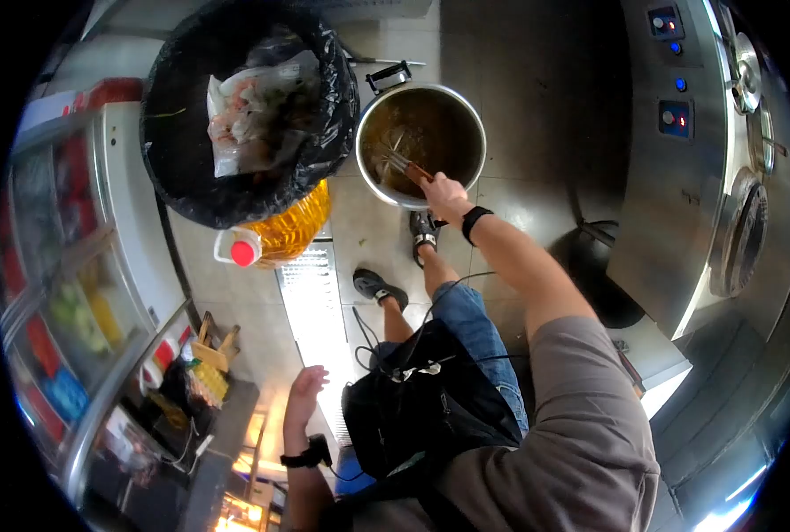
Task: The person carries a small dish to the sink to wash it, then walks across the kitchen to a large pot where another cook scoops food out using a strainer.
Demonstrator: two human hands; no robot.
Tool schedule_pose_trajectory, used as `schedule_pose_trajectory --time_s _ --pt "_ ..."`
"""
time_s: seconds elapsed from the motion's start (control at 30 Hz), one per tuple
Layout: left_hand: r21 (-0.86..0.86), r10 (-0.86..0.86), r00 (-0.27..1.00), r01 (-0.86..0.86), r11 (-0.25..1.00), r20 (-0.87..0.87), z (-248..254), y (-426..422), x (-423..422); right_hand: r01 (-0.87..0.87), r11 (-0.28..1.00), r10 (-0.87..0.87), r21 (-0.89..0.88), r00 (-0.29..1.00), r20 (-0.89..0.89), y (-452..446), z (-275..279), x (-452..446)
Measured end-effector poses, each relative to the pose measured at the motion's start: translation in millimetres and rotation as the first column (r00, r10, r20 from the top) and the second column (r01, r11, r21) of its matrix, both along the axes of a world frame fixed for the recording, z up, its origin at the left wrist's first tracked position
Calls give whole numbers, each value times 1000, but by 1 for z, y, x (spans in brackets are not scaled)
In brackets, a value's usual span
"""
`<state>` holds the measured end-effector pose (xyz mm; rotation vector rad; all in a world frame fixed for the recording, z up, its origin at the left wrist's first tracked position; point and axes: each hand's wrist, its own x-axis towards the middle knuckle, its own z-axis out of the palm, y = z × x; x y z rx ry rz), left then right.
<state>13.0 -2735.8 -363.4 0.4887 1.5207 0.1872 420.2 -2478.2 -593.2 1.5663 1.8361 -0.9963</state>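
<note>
My right hand [448, 197] is closed around the brown handle of what looks like a whisk [398, 161]. Its metal end reaches down into a deep metal pot [481, 146] standing on the floor. Brownish liquid [430, 120] lies in the pot, and the tip of the tool is hard to make out there. Away from the pot, my left hand [306, 392] hangs at my side with loosely bent fingers and nothing in it.
Left of the pot stands a bin lined with a black bag [331, 133], a clear plastic bag [266, 111] inside. Beside it is a jug of yellow oil [297, 226]. A glass-front fridge [102, 257] lines the left, a steel cooking counter [669, 195] the right. A floor grate [311, 310] lies below.
</note>
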Motion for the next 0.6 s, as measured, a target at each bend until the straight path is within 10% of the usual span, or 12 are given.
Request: schedule_pose_trajectory --time_s 0.3,0.43,0.6 --pt "-6 -52 998 52 999 -45 -4 0 -2 440 896 -432 64 895 -109 29 -7 32" --pt "18 -31 999 31 999 9 -11 -3 1 762 647 -752 -35 630 -193 34 -10 9" --pt "2 -46 999 46 999 13 -15 13 10 310 951 -308 -10 942 -130 17 -24 -8"
